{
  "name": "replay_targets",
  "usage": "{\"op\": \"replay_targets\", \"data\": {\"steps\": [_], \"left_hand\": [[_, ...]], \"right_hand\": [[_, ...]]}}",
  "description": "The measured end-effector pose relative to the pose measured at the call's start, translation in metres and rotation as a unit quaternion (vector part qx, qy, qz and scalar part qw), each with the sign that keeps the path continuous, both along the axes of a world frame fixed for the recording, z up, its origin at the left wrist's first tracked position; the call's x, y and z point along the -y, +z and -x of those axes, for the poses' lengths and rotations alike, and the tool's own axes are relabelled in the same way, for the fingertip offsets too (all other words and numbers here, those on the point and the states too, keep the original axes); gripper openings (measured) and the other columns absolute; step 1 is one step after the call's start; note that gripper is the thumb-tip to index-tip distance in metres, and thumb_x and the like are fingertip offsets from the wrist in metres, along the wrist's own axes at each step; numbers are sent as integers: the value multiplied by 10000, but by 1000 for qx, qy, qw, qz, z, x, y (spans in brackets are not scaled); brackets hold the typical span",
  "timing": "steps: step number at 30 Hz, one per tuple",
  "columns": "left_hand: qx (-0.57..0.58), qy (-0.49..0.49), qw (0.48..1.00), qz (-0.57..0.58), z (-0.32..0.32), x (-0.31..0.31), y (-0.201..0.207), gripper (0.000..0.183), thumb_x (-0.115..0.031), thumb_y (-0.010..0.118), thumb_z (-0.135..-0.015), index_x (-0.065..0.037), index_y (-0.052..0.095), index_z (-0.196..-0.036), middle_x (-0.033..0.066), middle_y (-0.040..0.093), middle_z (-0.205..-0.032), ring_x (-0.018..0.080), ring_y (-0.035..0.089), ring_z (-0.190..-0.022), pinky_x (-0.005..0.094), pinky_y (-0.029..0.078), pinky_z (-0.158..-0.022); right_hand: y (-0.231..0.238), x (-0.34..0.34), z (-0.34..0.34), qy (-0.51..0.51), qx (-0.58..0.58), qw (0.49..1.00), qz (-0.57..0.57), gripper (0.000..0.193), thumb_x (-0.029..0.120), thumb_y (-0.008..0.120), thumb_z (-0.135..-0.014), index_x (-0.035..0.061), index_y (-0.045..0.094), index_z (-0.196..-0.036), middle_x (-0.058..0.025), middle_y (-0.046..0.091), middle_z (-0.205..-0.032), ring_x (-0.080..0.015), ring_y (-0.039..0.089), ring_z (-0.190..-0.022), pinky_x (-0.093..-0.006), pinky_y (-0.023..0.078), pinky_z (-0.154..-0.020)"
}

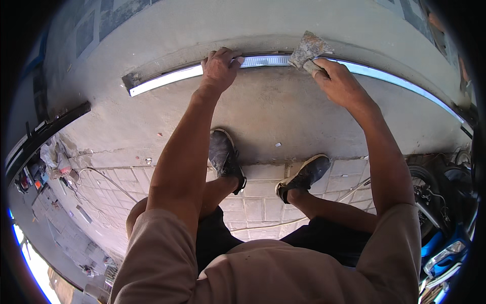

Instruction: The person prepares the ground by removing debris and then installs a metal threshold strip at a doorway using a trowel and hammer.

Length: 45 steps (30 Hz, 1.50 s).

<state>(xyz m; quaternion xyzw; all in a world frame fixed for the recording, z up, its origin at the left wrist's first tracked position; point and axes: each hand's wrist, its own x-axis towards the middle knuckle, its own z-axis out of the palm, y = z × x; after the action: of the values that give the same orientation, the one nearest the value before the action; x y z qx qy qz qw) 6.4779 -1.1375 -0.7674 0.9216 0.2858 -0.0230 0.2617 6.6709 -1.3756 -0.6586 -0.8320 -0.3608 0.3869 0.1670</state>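
Observation:
A long, shiny metal strip (271, 61) lies along a groove in the grey concrete, its ends curving away to both sides. My left hand (220, 69) is closed over the strip, left of its middle, with the fingertips bent across the far edge. In my right hand (338, 81) is a putty knife (308, 49), gripped by the handle. Its broad blade is crusted with dried material and points away from me, over the strip and the far side of the groove. Whether the blade touches the strip I cannot tell.
My shoes (223, 152) stand on the concrete ledge, where brick paving (248, 207) begins. A pale hose or cable (109, 180) crosses the paving. At the right is a motorbike wheel (422, 190); at the left are a dark rail (55, 129) and scattered debris.

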Motion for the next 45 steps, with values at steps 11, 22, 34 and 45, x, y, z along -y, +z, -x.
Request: {"op": "replay_targets", "data": {"steps": [11, 22, 34, 45], "left_hand": [[-48, 37, 998, 32, -5, -8, -16, 351, -494, 688, -881, -239, 760, -1111, -14, 669, -1207, 236, 565, -1213, 476, 304, -1088], [44, 32, 999, 6, 8, 1, -23, 315, -459, 710, -862, -226, 774, -1063, -36, 675, -1113, 234, 541, -1179, 476, 297, -1031], [29, 48, 998, 8, 3, 7, -18, 244, -413, 695, -875, -247, 781, -1032, -52, 660, -1112, 220, 524, -1181, 465, 299, -1046], [29, 52, 996, -59, 2, 8, -24, 219, -412, 685, -895, -249, 779, -1009, -77, 656, -1054, 185, 549, -1137, 467, 291, -1054]], "right_hand": [[-33, -41, -2, 61, 188, 974, -110, 405, 194, 608, -967, 54, 573, -1345, -188, 683, -1157, -376, 633, -1063, -454, 488, -942], [-36, -61, -2, 108, 165, 979, -54, 386, 185, 639, -927, 140, 630, -1310, -206, 679, -1156, -390, 629, -1104, -489, 505, -949], [-64, -28, 25, 91, 172, 956, -220, 300, 126, 636, -909, 68, 579, -1199, -194, 643, -1094, -427, 634, -952, -506, 516, -831], [-88, -8, 53, 201, 298, 899, -250, 324, 86, 643, -869, 68, 620, -1192, -102, 583, -1023, -287, 629, -964, -389, 558, -799]]}}
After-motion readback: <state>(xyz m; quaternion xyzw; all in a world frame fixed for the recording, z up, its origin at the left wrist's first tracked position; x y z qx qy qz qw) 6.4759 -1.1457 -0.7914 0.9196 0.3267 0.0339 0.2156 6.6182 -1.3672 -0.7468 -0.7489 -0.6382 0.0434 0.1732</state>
